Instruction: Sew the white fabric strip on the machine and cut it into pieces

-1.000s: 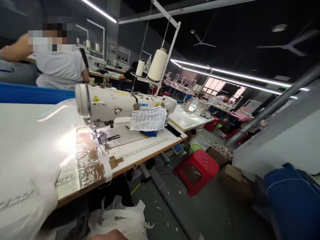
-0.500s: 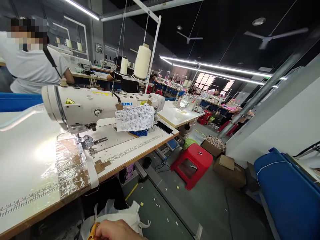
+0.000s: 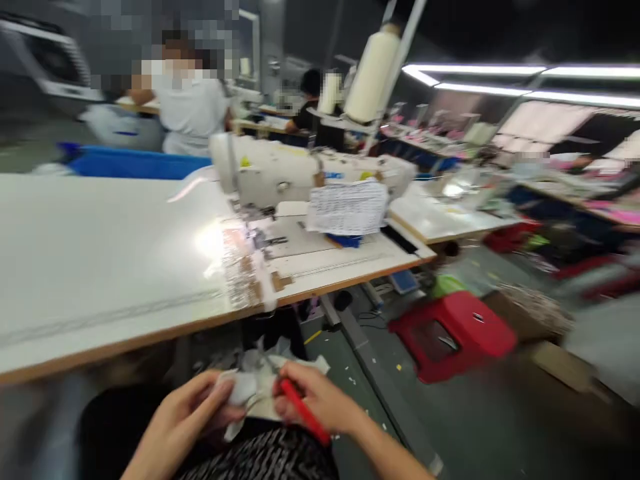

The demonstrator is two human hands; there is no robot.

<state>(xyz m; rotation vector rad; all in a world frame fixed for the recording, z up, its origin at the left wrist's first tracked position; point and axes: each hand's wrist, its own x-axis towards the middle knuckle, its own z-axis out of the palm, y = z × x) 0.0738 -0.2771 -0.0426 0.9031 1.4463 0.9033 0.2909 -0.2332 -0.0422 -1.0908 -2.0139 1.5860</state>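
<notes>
My left hand [image 3: 205,407] is closed on white fabric [image 3: 243,387], pinching a small piece between thumb and fingers above my lap. Close by on its right, my right hand [image 3: 310,400] is wrapped round a tool with a long red handle [image 3: 304,412]. A thin dark tip seems to extend from that tool toward the fabric, but blur hides its exact kind. More of the pale cloth [image 3: 320,363] hangs beyond the hands, below the table edge. A patterned black garment [image 3: 260,457] covers my lap under both hands.
A white sewing machine [image 3: 280,173] with a handwritten sheet [image 3: 347,208] stands on the white table [image 3: 125,227], whose wooden edge runs above my hands. Thread cones [image 3: 373,73] rise behind. A red stool [image 3: 457,333] and cardboard box [image 3: 565,367] are at right. Co-workers sit beyond.
The view has swung left and down, so both hands and my lap now show. Earlier only one hand, with a yellow-handled tool, showed at the bottom; now a red-handled tool is in my right hand.
</notes>
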